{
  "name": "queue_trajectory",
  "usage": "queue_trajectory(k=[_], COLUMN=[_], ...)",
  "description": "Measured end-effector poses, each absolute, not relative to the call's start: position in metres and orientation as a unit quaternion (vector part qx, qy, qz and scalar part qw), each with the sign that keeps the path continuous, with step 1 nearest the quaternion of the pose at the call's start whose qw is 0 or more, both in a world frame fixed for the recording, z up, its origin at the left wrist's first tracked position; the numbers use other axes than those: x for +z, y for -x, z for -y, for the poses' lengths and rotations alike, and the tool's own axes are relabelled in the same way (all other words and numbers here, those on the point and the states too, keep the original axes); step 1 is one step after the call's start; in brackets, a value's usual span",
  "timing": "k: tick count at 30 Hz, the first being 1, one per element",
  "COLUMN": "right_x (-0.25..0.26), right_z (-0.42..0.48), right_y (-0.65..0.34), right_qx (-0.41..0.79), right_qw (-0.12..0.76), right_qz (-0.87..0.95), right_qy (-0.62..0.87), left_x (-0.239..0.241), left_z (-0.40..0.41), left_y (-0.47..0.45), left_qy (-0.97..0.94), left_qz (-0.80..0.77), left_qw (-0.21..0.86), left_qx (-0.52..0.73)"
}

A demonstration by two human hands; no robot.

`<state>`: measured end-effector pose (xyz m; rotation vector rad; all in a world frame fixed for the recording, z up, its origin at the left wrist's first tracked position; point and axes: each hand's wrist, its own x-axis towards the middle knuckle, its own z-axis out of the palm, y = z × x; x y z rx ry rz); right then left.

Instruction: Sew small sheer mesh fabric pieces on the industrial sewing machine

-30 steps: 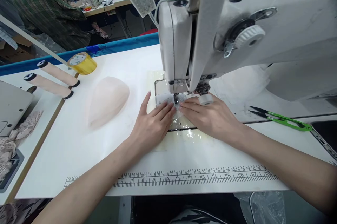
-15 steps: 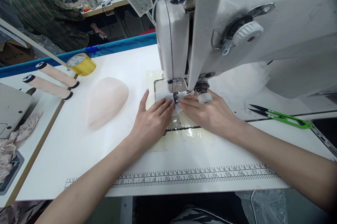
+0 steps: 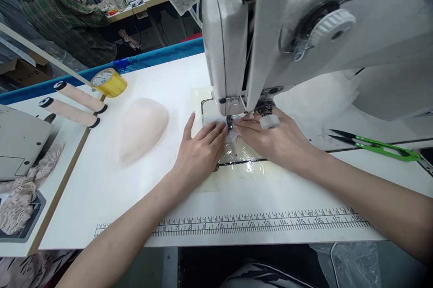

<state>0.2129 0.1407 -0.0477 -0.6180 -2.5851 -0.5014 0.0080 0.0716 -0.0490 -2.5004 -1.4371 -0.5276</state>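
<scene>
My left hand (image 3: 203, 148) lies flat just left of the presser foot (image 3: 229, 122), fingers stretched and thumb spread away. Under its fingertips is a small piece of thin, whitish sheer fabric (image 3: 216, 120). From the other side my right hand (image 3: 270, 139) presses the same area, its fingers extended toward the foot; its thumb is hidden. The sewing machine head (image 3: 226, 48) rises above both hands and covers part of the right one. Clear tape (image 3: 241, 152) covers the plate below the fingers. A pale pink, cup-shaped sheer piece (image 3: 145, 127) rests on the table to the left.
Green-handled thread snips (image 3: 382, 146) lie at the right beside a phone edge. Sheer white fabric (image 3: 321, 94) sits under the machine arm. Two thread cones (image 3: 79, 97) and a yellow tape roll (image 3: 109, 82) are at left. A ruler strip (image 3: 253, 222) runs along the front edge. Another person (image 3: 67, 26) works behind.
The camera view has shifted slightly, so the table things appear a little farther right. Both hands stay flat beside the presser foot, with no clear movement against the machine.
</scene>
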Motion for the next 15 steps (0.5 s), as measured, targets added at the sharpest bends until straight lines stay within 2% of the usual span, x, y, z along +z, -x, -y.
queue_trajectory(k=[5,11,15], right_x=[-0.046,-0.049,-0.047], right_z=[-0.142,-0.142,-0.139], right_y=[-0.213,-0.214,-0.216], right_qx=[-0.179,-0.175,-0.172], right_qw=[0.202,0.233,0.254], right_qz=[0.936,0.932,0.927], right_qy=[0.225,0.214,0.214], left_x=[-0.048,-0.045,-0.037], left_z=[-0.071,-0.071,-0.064], left_y=[-0.008,-0.005,-0.003], left_qy=[0.849,0.837,0.827], left_qz=[0.485,0.508,0.516], left_qw=[0.106,0.096,0.148], left_qx=[-0.18,-0.179,-0.168])
